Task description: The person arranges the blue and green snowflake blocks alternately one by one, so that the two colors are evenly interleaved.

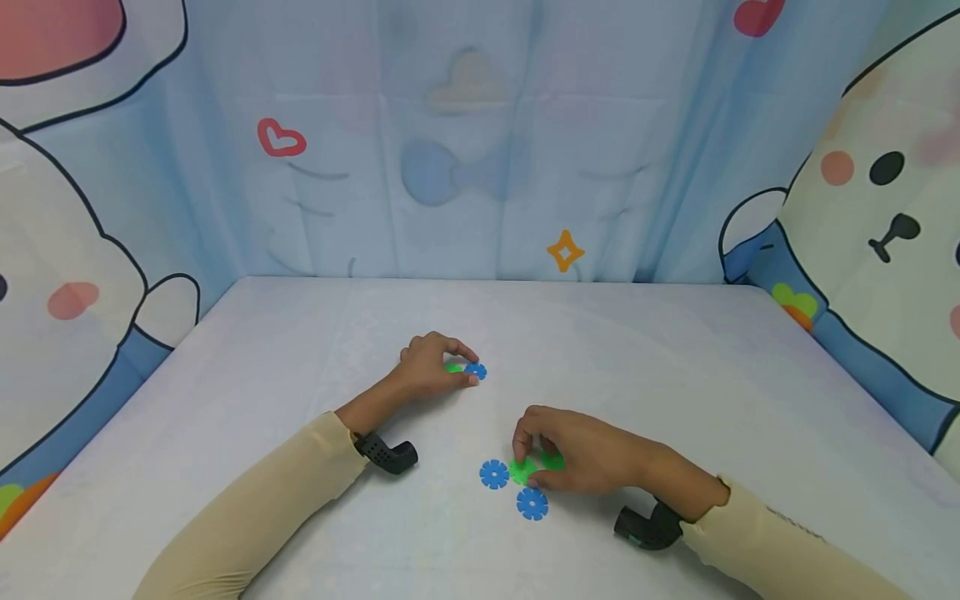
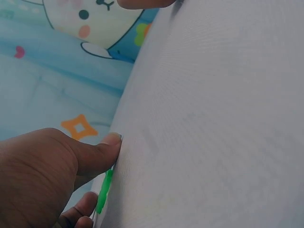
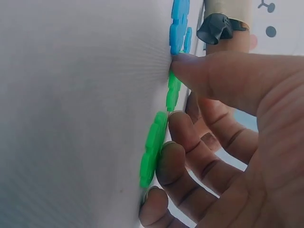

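At mid-table my left hand has thumb and index finger at opposite edges of a blue notched interlocking disc, pinching it. A green disc lies under that hand's arch, partly hidden; the left wrist view shows it edge-on. Nearer the front, my right hand grips a green disc between thumb and index finger. Another green disc lies flat beneath its curled fingers. Just left of the gripped disc is a blue disc, and a second blue disc sits in front of it.
A white cloth covers the table. Behind it hangs a blue printed curtain with cartoon animals at both sides. Each wrist wears a black camera mount, the left mount and the right mount, low over the cloth.
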`<control>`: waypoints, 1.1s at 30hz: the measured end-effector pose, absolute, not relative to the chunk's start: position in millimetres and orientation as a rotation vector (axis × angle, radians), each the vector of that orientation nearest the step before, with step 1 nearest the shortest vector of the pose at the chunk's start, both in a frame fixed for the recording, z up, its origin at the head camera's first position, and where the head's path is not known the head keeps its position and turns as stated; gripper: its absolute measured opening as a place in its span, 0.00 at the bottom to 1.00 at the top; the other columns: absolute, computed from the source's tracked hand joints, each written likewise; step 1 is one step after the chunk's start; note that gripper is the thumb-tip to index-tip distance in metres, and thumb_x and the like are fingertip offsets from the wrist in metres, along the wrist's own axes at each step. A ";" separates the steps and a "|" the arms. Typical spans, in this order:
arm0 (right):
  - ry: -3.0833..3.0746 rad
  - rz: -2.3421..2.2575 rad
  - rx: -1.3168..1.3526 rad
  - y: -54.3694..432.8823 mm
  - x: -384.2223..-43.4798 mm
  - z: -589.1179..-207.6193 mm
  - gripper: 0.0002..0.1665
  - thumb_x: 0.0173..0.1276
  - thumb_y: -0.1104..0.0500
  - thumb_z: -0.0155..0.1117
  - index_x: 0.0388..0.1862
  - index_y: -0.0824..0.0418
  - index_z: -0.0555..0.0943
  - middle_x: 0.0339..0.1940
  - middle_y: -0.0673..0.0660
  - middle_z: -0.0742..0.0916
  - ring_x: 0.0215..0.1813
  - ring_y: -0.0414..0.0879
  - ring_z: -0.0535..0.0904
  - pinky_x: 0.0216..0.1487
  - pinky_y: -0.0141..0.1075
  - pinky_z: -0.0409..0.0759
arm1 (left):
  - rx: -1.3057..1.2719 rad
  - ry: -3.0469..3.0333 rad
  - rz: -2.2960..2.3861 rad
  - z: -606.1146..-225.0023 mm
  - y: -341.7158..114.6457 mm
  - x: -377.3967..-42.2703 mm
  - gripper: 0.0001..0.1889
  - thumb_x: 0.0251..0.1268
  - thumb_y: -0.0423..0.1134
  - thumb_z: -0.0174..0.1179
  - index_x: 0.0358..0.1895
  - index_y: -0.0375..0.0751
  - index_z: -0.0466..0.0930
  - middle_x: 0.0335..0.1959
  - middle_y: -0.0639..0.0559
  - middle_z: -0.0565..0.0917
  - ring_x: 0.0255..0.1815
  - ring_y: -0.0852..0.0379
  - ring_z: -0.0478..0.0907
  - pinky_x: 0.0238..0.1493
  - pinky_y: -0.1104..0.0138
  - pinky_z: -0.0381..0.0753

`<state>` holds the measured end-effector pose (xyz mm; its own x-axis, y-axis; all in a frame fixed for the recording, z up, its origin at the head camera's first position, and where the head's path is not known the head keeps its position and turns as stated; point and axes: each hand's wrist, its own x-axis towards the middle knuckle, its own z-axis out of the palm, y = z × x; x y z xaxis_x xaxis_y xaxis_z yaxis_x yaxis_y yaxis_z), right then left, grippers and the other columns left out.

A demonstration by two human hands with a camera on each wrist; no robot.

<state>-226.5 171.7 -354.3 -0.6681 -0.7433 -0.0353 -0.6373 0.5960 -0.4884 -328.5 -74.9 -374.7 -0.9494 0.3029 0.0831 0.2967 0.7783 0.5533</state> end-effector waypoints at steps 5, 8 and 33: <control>2.604 -0.636 -1.122 171.4 -225.6 -353.3 0.16 0.62 0.54 0.73 0.47 0.45 0.79 0.40 0.40 0.78 0.40 0.35 0.73 0.43 0.28 0.76 | 0.499 2.952 0.913 -374.5 -75.0 -328.0 0.16 0.58 0.52 0.70 0.49 0.58 0.87 0.63 0.49 0.80 0.67 0.40 0.70 0.63 0.43 0.64; 2.606 -0.619 -1.105 171.5 -225.3 -352.0 0.14 0.62 0.53 0.73 0.46 0.45 0.81 0.39 0.41 0.78 0.39 0.35 0.73 0.42 0.28 0.75 | 0.500 2.953 0.911 -373.7 -74.8 -327.3 0.16 0.58 0.52 0.69 0.49 0.58 0.87 0.63 0.49 0.80 0.67 0.40 0.69 0.64 0.42 0.63; 2.460 -0.722 -1.099 175.0 -229.5 -352.7 0.20 0.61 0.53 0.73 0.49 0.44 0.76 0.37 0.43 0.79 0.39 0.38 0.75 0.41 0.29 0.77 | 0.472 2.947 0.901 -372.8 -73.4 -326.5 0.16 0.58 0.52 0.69 0.50 0.57 0.87 0.64 0.47 0.78 0.68 0.39 0.67 0.65 0.42 0.62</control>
<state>-229.5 175.0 -352.7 -0.6376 -0.7630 -0.1064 -0.5844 0.5690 -0.5785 -326.5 -73.4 -372.8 -0.9540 0.2929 0.0646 0.2790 0.7873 0.5498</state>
